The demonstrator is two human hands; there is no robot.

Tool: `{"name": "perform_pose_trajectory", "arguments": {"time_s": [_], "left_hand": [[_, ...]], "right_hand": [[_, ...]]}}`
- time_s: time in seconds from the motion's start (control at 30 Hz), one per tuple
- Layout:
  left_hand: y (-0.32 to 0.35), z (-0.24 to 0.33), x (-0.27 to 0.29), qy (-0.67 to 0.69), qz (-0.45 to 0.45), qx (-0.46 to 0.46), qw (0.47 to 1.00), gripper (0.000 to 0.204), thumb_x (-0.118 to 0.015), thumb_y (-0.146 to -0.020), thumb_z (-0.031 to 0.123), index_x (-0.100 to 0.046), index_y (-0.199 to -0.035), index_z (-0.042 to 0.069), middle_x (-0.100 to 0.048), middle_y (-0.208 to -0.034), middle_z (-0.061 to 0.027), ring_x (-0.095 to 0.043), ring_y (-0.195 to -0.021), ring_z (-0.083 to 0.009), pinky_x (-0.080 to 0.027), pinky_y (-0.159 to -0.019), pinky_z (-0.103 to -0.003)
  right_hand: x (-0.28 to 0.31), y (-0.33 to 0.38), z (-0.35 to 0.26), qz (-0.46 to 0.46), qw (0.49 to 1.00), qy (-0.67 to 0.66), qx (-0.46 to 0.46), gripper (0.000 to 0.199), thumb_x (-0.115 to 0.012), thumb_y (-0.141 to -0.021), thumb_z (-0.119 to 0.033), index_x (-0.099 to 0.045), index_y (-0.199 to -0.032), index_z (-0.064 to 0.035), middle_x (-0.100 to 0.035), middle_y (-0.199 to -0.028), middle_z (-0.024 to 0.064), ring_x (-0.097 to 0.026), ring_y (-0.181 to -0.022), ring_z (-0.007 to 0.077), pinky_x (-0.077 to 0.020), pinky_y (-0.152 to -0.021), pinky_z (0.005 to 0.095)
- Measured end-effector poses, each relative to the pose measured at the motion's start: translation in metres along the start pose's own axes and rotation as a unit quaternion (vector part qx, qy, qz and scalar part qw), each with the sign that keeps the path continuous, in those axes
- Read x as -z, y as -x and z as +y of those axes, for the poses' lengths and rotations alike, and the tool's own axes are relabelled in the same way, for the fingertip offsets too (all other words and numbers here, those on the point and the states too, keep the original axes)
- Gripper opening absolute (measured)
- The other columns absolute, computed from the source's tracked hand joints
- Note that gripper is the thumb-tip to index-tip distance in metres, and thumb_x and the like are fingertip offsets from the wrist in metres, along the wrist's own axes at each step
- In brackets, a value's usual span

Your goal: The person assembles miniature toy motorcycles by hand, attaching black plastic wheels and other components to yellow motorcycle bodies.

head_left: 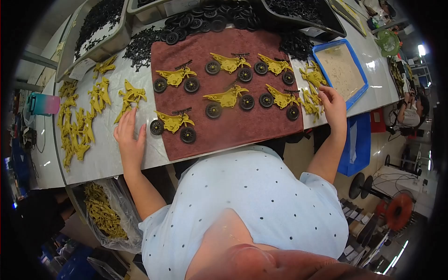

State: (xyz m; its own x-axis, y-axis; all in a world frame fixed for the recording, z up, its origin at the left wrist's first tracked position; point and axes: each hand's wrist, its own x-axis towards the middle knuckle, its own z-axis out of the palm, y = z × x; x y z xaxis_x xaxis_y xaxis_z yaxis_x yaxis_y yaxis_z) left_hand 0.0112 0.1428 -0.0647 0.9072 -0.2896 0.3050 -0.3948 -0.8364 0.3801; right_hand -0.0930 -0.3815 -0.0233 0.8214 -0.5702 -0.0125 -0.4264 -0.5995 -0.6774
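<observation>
My left hand (129, 140) rests on the white table left of the cloth, fingers stretched out and thumb apart. Its fingertips reach the lower end of a small group of yellow toy motorbike bodies (132, 95). On the right, my right hand (334, 106) is open beside another cluster of yellow bodies (310, 100), fingertips at its edge; I cannot tell whether they touch. Between my hands, several toy motorbikes (175, 123) with yellow bodies and black wheels lie in rows on a brown-red cloth (233, 133). Most show black handlebars.
Black wheels (210, 18) and small black parts (140, 46) are heaped along the cloth's far edge. Grey bins (119, 35) of black parts stand behind. A blue-rimmed tray (347, 70) sits at right. More yellow bodies (77, 126) lie far left, above a lined bin (105, 210).
</observation>
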Motion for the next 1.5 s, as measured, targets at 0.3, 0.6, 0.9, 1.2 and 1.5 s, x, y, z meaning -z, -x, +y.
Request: {"name": "perform_pose_trajectory", "arguments": {"time_s": [0.3,0.6,0.9,1.2,1.5], "left_hand": [[0.002,-0.034,0.010,-0.119,0.041,0.074,0.989,0.043,-0.065,-0.086,0.012,-0.057,-0.129,0.013,-0.056,-0.130,-0.0036,-0.048,-0.123,-0.0217,-0.027,-0.105,-0.040],[-0.034,-0.048,0.033,-0.061,0.031,0.085,0.994,0.037,-0.068,-0.084,0.016,-0.062,-0.120,0.008,-0.059,-0.126,-0.0082,-0.054,-0.115,-0.0275,-0.040,-0.098,-0.038],[-0.152,-0.050,-0.011,-0.001,-0.049,-0.078,0.996,0.050,-0.072,-0.079,0.017,-0.057,-0.127,0.009,-0.054,-0.132,-0.0147,-0.053,-0.117,-0.0327,-0.045,-0.098,-0.039],[-0.204,-0.048,-0.044,-0.058,-0.075,-0.070,0.993,0.078,-0.073,-0.074,0.015,-0.036,-0.143,0.027,-0.040,-0.142,-0.0165,-0.051,-0.120,-0.0368,-0.047,-0.095,-0.044],[-0.222,-0.064,-0.114,-0.063,0.031,-0.155,0.985,0.024,-0.059,-0.078,0.020,-0.067,-0.099,0.012,-0.064,-0.093,-0.0173,-0.065,-0.083,-0.0357,-0.054,-0.074,-0.046]], "right_hand": [[-0.014,-0.003,-0.017,0.005,1.000,-0.013,0.024,0.022,-0.062,-0.090,-0.011,-0.064,-0.107,0.0024,-0.068,-0.083,0.0082,-0.060,-0.070,0.0120,-0.0492,-0.067,0.0265],[-0.022,-0.004,-0.014,-0.021,0.999,-0.024,0.038,0.023,-0.064,-0.089,-0.013,-0.064,-0.106,0.0019,-0.068,-0.085,0.0081,-0.060,-0.072,0.0112,-0.0483,-0.068,0.0255],[-0.025,0.009,-0.032,-0.020,0.997,0.015,0.072,0.022,-0.065,-0.088,-0.013,-0.065,-0.104,0.0007,-0.069,-0.085,0.0117,-0.063,-0.073,0.0157,-0.0495,-0.068,0.0282],[-0.021,0.015,-0.029,-0.002,0.995,0.041,0.087,0.021,-0.066,-0.087,-0.014,-0.066,-0.101,0.0004,-0.069,-0.085,0.0147,-0.066,-0.074,0.0205,-0.0506,-0.068,0.0313],[-0.028,0.006,-0.006,-0.039,0.989,0.046,0.136,0.019,-0.063,-0.087,-0.009,-0.064,-0.100,0.0040,-0.067,-0.085,0.0143,-0.063,-0.076,0.0201,-0.0501,-0.071,0.0314]]}}
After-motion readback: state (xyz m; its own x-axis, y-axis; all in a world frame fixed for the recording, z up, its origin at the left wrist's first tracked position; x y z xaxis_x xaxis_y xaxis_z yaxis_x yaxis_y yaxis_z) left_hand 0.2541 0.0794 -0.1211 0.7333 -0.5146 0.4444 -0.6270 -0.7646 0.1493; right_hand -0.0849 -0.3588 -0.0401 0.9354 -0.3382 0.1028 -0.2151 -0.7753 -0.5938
